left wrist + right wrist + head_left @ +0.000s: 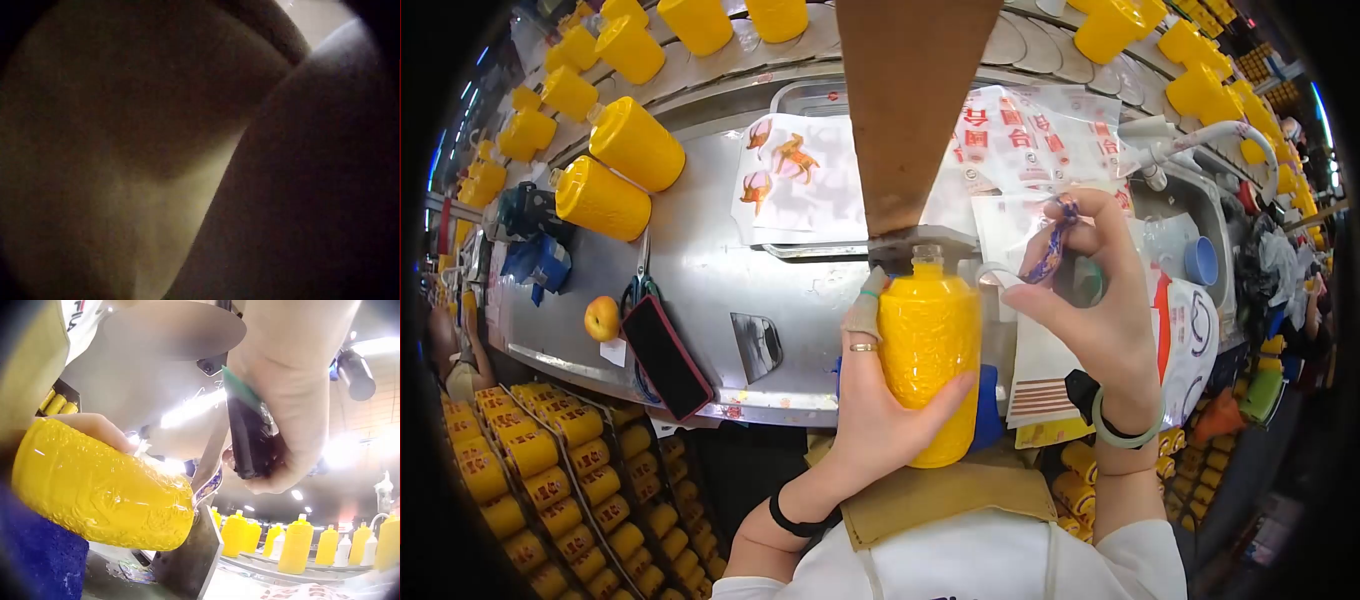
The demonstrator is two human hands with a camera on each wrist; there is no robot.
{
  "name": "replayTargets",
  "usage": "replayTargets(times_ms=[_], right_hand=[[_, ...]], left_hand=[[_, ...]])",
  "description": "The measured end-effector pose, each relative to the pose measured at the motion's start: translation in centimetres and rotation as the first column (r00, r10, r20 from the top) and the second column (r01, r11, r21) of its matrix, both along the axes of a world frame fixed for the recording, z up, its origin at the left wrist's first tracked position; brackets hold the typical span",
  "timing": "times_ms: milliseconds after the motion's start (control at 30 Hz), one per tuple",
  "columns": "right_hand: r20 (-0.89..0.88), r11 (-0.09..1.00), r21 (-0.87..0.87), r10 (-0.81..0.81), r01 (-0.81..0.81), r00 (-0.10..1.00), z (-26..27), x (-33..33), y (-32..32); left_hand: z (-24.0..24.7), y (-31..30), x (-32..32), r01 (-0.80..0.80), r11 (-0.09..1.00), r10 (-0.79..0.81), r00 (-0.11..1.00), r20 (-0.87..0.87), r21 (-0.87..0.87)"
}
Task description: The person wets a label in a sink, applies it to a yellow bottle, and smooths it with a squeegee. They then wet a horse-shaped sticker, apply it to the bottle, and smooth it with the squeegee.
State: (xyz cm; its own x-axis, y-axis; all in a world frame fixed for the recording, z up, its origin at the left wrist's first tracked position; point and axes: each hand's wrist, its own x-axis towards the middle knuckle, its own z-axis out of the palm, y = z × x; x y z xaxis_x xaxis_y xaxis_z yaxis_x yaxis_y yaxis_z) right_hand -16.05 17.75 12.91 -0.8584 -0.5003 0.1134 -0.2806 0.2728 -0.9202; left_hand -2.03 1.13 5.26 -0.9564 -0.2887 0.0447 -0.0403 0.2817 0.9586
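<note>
A yellow bottle [930, 350] with a raised pattern and a clear neck stands upright in front of the person's chest. The left hand [875, 400] grips its side, thumb across the lower front. To the right of the neck, the right hand [1105, 300] pinches a thin, curling strip [1050, 245] with a purple, blue and gold print. In the right wrist view, the patterned strip [209, 487] hangs close to the neck end of the tilted-looking bottle [106, 487]. A blue block [990, 405] sits behind the bottle's lower part. The left wrist view is dark and blocked by close surfaces.
A brown post [915, 110] rises just beyond the bottle. On the metal bench lie decal sheets [800, 170], red-printed paper [1030, 130], a phone [667, 357], scissors [641, 275] and a fruit [602, 318]. A sink with a blue cup [1200, 260] is right; several yellow bottles [637, 145] line the back.
</note>
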Motion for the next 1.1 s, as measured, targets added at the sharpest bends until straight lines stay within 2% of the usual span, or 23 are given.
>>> replayTargets(times_ms=[33, 100, 167, 300, 367, 400, 433, 467, 500, 533, 600, 733, 800, 833, 900, 933, 1033, 1100], right_hand=[[0.067, 1.0, -0.02, -0.004, 0.005, 0.998, -0.3, -0.1, -0.2], [0.064, 0.999, -0.033, 0.006, -0.004, 0.998, -0.5, -0.4, -0.9], [0.055, 0.999, -0.03, 0.015, -0.013, 0.998, -0.4, -0.5, -1.6], [-0.041, 0.998, -0.061, 0.029, -0.032, 0.999, 0.0, -0.4, -2.8], [0.001, 0.982, -0.183, -0.041, 0.04, 0.999, 0.0, -0.3, -3.3], [0.003, 0.982, -0.183, -0.04, 0.04, 0.999, -0.3, -0.5, -3.3], [-0.014, 0.997, -0.074, -0.025, 0.024, 1.0, -0.8, -0.9, -3.2], [-0.031, 0.999, 0.036, -0.008, 0.009, 0.999, -1.1, -1.2, -3.2], [0.018, 0.997, 0.075, -0.006, 0.004, 1.0, -1.0, -1.0, -3.3], [0.018, 0.997, 0.076, -0.005, 0.004, 1.0, -1.1, -1.1, -3.3], [0.005, 0.996, 0.09, 0.02, -0.021, 1.0, -1.5, -1.2, -3.2], [0.005, 0.995, 0.047, 0.091, -0.091, 0.996, -1.5, -2.0, -3.0], [0.355, 0.994, -0.088, 0.089, -0.062, 0.93, -0.4, -2.1, -3.1], [0.355, 0.994, -0.088, 0.09, -0.062, 0.931, -0.1, -2.2, -3.1], [0.524, 0.977, -0.187, 0.184, -0.098, 0.832, 0.2, -2.5, -3.1], [0.525, 0.977, -0.187, 0.185, -0.099, 0.831, -0.1, -2.6, -3.1], [0.265, 0.982, -0.018, 0.186, -0.188, 0.946, -1.7, -2.9, -3.0], [0.28, 0.989, -0.003, 0.145, -0.15, 0.949, -1.6, -2.7, -3.0]], left_hand=[[-0.1, -0.1, 0.0, 0.012, 0.999, -0.013, 1.0, 0.025, 0.053], [-0.3, -0.2, 0.0, 0.021, 0.994, -0.026, 0.998, 0.051, 0.106], [-0.3, -0.1, -0.2, 0.034, 0.87, -0.053, 0.998, 0.024, 0.492], [-0.5, 0.0, -0.3, 0.029, 0.838, -0.02, 1.0, -0.022, 0.544], [-0.6, -0.3, -0.1, 0.091, 0.885, -0.1, 0.995, -0.005, 0.457], [-0.6, -0.3, 0.0, 0.09, 0.885, -0.099, 0.995, -0.004, 0.457], [-0.5, -0.2, 0.2, 0.02, 0.971, -0.01, 0.999, -0.041, 0.239], [-0.4, -0.1, 0.3, -0.065, 0.998, 0.066, 0.993, -0.099, 0.012], [-0.6, 0.1, 0.4, -0.141, 0.99, 0.142, 0.979, -0.145, 0.015], [-0.5, -0.1, 0.4, -0.142, 0.99, 0.143, 0.979, -0.145, 0.016], [0.2, -0.5, 0.6, -0.152, 0.964, 0.079, 0.946, -0.314, -0.216], [1.7, -0.5, -0.6, -0.154, 0.945, 0.055, 0.944, -0.324, -0.289], [2.2, -0.7, -1.4, -0.155, 0.945, 0.081, 0.964, -0.254, -0.288], [2.1, -0.6, -1.5, -0.156, 0.945, 0.081, 0.964, -0.254, -0.289], [2.0, -0.5, -1.7, -0.198, 0.944, 0.123, 0.953, -0.276, -0.265], [1.9, -0.3, -1.7, -0.199, 0.944, 0.124, 0.954, -0.274, -0.265], [1.4, 0.0, -1.2, -0.226, 0.934, 0.152, 0.953, -0.263, -0.278], [1.1, -0.1, -1.0, -0.243, 0.911, 0.148, 0.946, -0.287, -0.332]])
